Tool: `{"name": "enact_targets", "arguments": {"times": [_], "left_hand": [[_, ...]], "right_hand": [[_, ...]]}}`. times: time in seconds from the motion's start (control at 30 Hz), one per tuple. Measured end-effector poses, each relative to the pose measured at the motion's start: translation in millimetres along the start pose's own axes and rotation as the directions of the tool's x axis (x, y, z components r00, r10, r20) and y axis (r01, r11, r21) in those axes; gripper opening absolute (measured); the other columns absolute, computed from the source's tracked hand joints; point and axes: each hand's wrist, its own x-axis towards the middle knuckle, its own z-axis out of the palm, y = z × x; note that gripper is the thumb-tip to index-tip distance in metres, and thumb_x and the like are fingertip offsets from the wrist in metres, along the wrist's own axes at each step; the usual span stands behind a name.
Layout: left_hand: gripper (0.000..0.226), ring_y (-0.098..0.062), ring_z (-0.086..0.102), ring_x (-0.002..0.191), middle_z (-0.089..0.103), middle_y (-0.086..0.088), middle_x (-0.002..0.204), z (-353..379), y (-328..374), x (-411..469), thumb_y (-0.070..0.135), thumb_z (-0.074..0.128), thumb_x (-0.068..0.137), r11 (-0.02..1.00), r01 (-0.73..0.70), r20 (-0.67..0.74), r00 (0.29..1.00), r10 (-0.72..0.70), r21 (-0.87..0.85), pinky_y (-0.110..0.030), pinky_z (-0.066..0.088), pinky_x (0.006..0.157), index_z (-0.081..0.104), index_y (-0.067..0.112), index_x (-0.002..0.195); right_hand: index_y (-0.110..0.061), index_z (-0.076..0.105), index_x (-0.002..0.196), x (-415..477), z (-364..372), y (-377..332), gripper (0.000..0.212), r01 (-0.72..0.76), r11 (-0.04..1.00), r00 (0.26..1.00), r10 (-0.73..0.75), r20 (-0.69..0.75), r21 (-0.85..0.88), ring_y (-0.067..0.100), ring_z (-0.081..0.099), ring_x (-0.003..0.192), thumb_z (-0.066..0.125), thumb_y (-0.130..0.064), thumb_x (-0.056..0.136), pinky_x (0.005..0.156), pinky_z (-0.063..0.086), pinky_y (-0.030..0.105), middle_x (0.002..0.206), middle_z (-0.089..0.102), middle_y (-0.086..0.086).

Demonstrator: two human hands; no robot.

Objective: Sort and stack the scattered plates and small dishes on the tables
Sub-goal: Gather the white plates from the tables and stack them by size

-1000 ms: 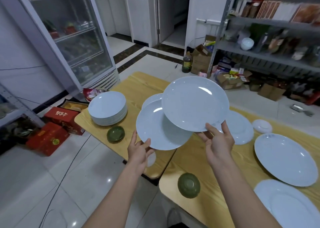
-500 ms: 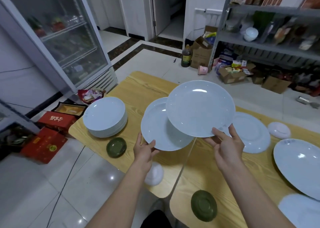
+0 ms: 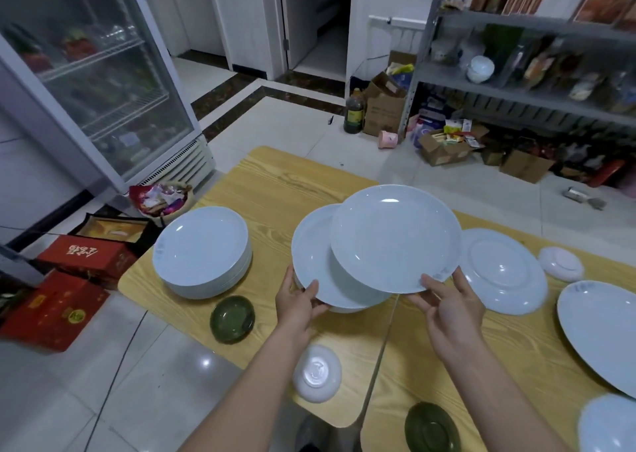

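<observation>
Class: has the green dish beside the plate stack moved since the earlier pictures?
No. The green dish still lies near the table edge, just in front of the stack; only the camera has shifted.

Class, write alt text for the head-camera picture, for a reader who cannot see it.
A person's right hand holds a white plate over a second plate gripped by the left hand, at two wooden tables. A stack of plates stands to the left; green dishes and loose plates lie around.
</observation>
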Motion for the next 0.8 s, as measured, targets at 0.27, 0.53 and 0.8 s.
{"name": "enact_targets", "arguments": {"times": [0.27, 0.53, 0.8], "left_hand": [[0.071, -0.03, 0.07, 0.099, 0.061, -0.011, 0.13, -3.1, 4.6, 13.5, -0.003, 0.063, 0.091, 0.998, -0.046, 0.03, 0.999, 0.044, 0.053, -0.038, 0.061, 0.065, 0.039, 0.033, 0.149], [0.067, -0.031, 0.074, 0.084, 0.065, -0.01, 0.119, -8.1, 9.8, 20.6, 0.002, 0.063, 0.094, 0.993, -0.077, 0.077, 0.995, 0.07, 0.084, -0.035, 0.06, 0.06, 0.041, 0.037, 0.146], [0.065, -0.035, 0.074, 0.077, 0.067, -0.013, 0.117, -14.0, 11.5, 27.2, 0.004, 0.058, 0.097, 0.992, -0.067, 0.115, 0.992, 0.055, 0.107, -0.034, 0.06, 0.06, 0.037, 0.038, 0.148]], "right_hand": [[-0.01, 0.046, 0.146, 3.2, 8.4, 26.9, 0.071, -0.072, 0.995, 0.996, 0.068, -0.054, -0.075, 0.026, 0.075, 0.083, 0.065, 0.015, 0.082, 0.076, 0.059, 0.048, 0.093, 0.076, 0.001], [-0.01, 0.04, 0.149, 4.9, 20.2, 41.8, 0.074, -0.123, 0.99, 0.991, 0.119, -0.059, -0.072, 0.032, 0.072, 0.089, 0.062, 0.017, 0.083, 0.064, 0.062, 0.043, 0.113, 0.068, 0.01], [-0.009, 0.041, 0.148, 10.6, 29.5, 46.4, 0.069, -0.099, 0.971, 0.99, 0.075, -0.117, -0.219, 0.023, 0.074, 0.079, 0.063, 0.012, 0.087, 0.063, 0.062, 0.041, 0.108, 0.068, 0.004]]}}
